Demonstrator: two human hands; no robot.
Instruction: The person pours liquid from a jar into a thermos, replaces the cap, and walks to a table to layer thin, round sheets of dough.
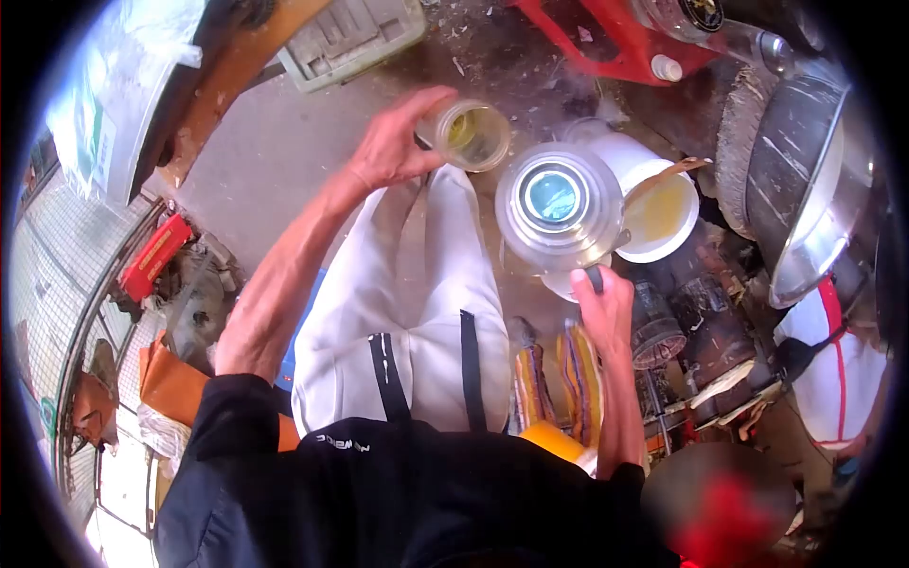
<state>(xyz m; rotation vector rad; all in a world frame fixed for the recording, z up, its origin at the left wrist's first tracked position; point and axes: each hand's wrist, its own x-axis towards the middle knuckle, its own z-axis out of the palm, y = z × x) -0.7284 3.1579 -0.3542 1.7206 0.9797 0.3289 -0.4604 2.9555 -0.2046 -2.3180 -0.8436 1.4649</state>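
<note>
My left hand [402, 137] is wrapped around a clear glass jar [483, 142], tilted, with a little yellowish stuff inside. My right hand [606, 308] grips the dark handle of a silvery thermos flask [519, 222]. The flask's round, bluish, shiny mouth faces up towards me, just right of the jar and apart from it. Partly behind the flask stands a white bucket [649, 256] with yellowish contents. A brown wooden stick [677, 170] lies across the bucket's rim.
A large metal bowl [791, 161] leans at the right. A red plastic container [615, 43] and a pale crate [350, 43] are at the far side. Striped cloth [578, 379] lies below the flask. Wire mesh [71, 265] and a red box [156, 256] are at the left.
</note>
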